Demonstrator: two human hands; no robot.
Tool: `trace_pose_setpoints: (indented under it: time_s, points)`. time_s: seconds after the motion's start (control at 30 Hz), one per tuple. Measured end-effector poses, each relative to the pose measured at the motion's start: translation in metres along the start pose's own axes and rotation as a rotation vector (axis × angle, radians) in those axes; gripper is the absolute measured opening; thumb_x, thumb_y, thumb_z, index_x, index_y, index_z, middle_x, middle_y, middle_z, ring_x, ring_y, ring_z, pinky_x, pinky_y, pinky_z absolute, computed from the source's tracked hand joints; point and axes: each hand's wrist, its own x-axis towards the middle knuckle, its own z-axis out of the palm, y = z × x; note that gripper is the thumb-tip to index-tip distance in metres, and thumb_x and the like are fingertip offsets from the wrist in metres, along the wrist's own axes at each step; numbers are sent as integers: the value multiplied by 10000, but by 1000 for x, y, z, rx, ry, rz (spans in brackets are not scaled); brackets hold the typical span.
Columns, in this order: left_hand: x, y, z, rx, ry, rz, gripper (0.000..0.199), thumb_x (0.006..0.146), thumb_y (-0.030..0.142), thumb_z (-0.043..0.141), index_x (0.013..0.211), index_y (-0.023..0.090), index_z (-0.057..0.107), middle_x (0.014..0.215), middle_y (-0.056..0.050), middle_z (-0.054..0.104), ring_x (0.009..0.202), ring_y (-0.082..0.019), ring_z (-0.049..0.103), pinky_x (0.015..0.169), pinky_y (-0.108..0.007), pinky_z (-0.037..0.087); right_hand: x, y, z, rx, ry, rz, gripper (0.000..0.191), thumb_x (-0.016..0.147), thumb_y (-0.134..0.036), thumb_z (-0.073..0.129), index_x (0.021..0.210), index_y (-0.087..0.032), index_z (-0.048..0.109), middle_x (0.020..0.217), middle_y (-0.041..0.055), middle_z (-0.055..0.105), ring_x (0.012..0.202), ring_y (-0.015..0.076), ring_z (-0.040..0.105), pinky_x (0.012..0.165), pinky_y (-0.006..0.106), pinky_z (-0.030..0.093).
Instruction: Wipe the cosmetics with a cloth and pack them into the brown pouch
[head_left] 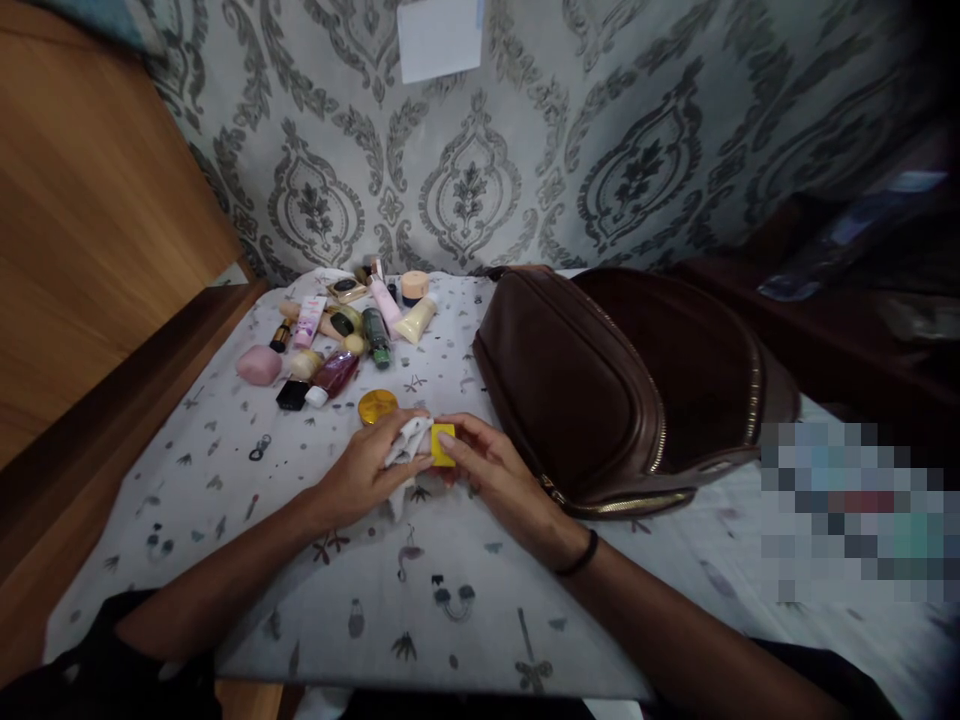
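Over the printed cloth, my left hand [375, 465] grips a crumpled white wipe or cloth [409, 440]. My right hand [495, 475] pinches a small object with a flat yellow square face [442, 435], its thumb lying on that face. Both hands meet at this yellow piece, and the white wipe touches its left side. What kind of thing the yellow piece is, I cannot make out. Just beyond my left hand lies a round gold-yellow container [377, 406], partly hidden by the fingers.
Several cosmetics, among them a pink tube [310, 321], a dark red bottle [334, 375], a green bottle [376, 336] and a cream tube [415, 319], lie at the back left. A large brown leather bag [570, 380] stands on the right. Wooden furniture [105, 220] borders the left.
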Motion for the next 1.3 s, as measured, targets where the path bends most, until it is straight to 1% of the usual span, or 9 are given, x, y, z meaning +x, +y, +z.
trace_pose_setpoints:
  time_s: [0.17, 0.33, 0.4, 0.6, 0.7, 0.9, 1.03, 1.17, 1.3]
  points:
    - [1, -1, -1, 32, 24, 39, 297, 979, 356, 548, 1216, 193, 623, 1097, -78, 708, 1015, -216, 669, 929, -337, 524, 1, 3, 1, 10, 5, 50, 386, 785, -556, 738, 923, -204, 663, 807, 1, 672, 612, 133, 622, 560, 259, 479]
    - [-1, -3, 1, 59, -30, 20, 515, 865, 437, 712, 1300, 209, 557, 1155, -82, 686, 1035, -240, 660, 934, -360, 530, 2, 2, 3, 14, 33, 43, 423, 786, -609, 717, 871, -201, 645, 715, -14, 646, 566, 116, 568, 508, 233, 436]
    - [-2, -4, 2, 59, -30, 7, 517, 858, 415, 723, 1302, 215, 548, 1185, -83, 677, 1070, -247, 652, 955, -371, 521, 1, 1, 3, 25, 31, 46, 435, 776, -618, 721, 865, -200, 641, 705, -18, 640, 562, 116, 565, 508, 235, 435]
    - [0, -5, -1, -26, 23, -70, 484, 878, 420, 675, 1259, 154, 539, 1048, -72, 688, 933, -228, 664, 827, -335, 539, -3, -5, 2, 16, -19, 62, 442, 772, -489, 773, 1082, -211, 623, 755, -12, 681, 604, 130, 621, 526, 239, 419]
    - [1, -4, -5, -23, 16, -71, 479, 900, 444, 638, 1270, 158, 534, 997, -58, 686, 872, -210, 656, 800, -326, 539, -3, -6, 1, -7, -39, 49, 436, 762, -445, 793, 1078, -209, 607, 744, -21, 680, 602, 118, 621, 520, 229, 406]
    - [0, -5, -5, 58, 37, 55, 378, 987, 386, 530, 1305, 183, 540, 1165, -96, 675, 1051, -218, 652, 936, -341, 521, -1, -3, 2, -17, -16, 106, 470, 746, -597, 756, 879, -222, 505, 661, -30, 684, 479, 109, 597, 444, 213, 354]
    - [-2, -9, -1, 87, 38, 100, 384, 989, 377, 538, 1325, 189, 529, 1149, -88, 670, 1063, -207, 651, 936, -322, 523, -2, -5, 3, -12, -7, 139, 486, 739, -614, 749, 859, -223, 486, 638, -35, 674, 456, 113, 589, 428, 210, 334]
    - [-4, -9, 2, 91, 23, 90, 550, 902, 416, 671, 1369, 204, 473, 1238, -102, 650, 1114, -240, 639, 963, -351, 521, -2, -6, 4, 5, -11, 133, 473, 749, -619, 736, 830, -221, 495, 579, -62, 604, 440, 112, 565, 426, 219, 328]
    - [-3, -7, 2, 38, 30, -5, 547, 881, 390, 691, 1350, 201, 484, 1251, -109, 645, 1084, -256, 644, 938, -370, 525, -3, -8, 3, 11, -27, 117, 471, 770, -639, 709, 848, -218, 513, 597, -51, 618, 470, 115, 577, 445, 222, 353]
